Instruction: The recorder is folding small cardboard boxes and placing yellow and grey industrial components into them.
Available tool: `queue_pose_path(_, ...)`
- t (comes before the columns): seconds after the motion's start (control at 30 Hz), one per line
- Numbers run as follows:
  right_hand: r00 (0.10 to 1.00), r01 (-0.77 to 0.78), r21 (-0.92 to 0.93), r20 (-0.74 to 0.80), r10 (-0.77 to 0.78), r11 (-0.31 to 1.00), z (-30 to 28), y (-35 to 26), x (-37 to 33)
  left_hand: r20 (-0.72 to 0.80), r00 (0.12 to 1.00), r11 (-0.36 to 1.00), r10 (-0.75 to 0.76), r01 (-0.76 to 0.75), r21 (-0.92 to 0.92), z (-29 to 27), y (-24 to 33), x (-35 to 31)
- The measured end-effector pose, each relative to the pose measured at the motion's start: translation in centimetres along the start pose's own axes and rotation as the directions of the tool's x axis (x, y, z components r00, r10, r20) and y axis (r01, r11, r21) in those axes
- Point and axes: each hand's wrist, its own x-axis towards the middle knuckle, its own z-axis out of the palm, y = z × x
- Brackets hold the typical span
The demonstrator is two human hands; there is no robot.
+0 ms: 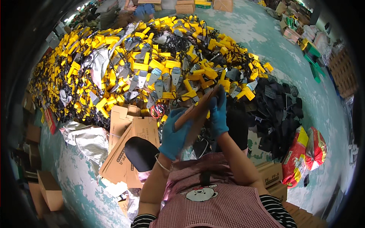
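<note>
Between my gloved hands, in front of my lap, is a brown cardboard piece (197,113), tilted and partly blurred; whether it is a flat carton or a half-opened one I cannot tell. My left hand (175,133), in a blue glove, grips its near left side. My right hand (218,116), gloved in blue too, is closed on its upper right edge, fingertips dark. Beyond the hands rises a big heap of yellow-handled corded tools (154,64) with grey pointed metal plates. A stack of flattened cartons (131,148) leans beside my left knee.
Black flat parts (273,110) lie heaped at the right, near red and yellow sacks (300,155). Closed cartons (270,174) stand by my right side, and an open carton (50,190) at the far left. A silvery sheet (85,138) lies left of the flattened cartons. Another person (142,10) is at the back.
</note>
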Motion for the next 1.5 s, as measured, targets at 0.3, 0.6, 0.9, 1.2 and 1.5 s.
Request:
queue_pose_path(0.3, 0.973, 0.209, -0.543, 0.03, -0.23, 0.813, -2.9, 1.3, -3.0, 0.004, 1.0, 0.988, -0.011, 0.012, -0.156, 1.5, -3.9, -2.9)
queue_pose_path(0.6, 0.988, 0.033, -0.48, 0.148, 0.044, 0.876, -5.0, -5.7, -10.4, -0.034, 0.978, 0.879, -0.207, 0.17, -0.445, 1.3, -6.4, 0.2)
queue_pose_path(0.9, 0.971, -0.233, -0.242, -0.104, 0.214, 0.942, -4.8, -5.1, -8.2, -0.117, 0.992, 0.963, -0.051, 0.079, 0.257, 5.4, -5.0, -1.0)
queue_pose_path(1.2, 0.945, -0.29, -0.11, 0.12, 0.303, 0.951, -6.4, -5.6, -8.6, 0.144, 0.964, 0.92, -0.222, 0.256, -0.296, 3.5, -3.7, -2.6)
queue_pose_path(1.5, 0.91, -0.154, -0.334, 0.318, 0.265, 0.93, -7.9, -7.5, -6.3, 0.363, 0.919, 0.955, 0.154, -0.232, 0.184, 0.0, -4.4, -3.9)
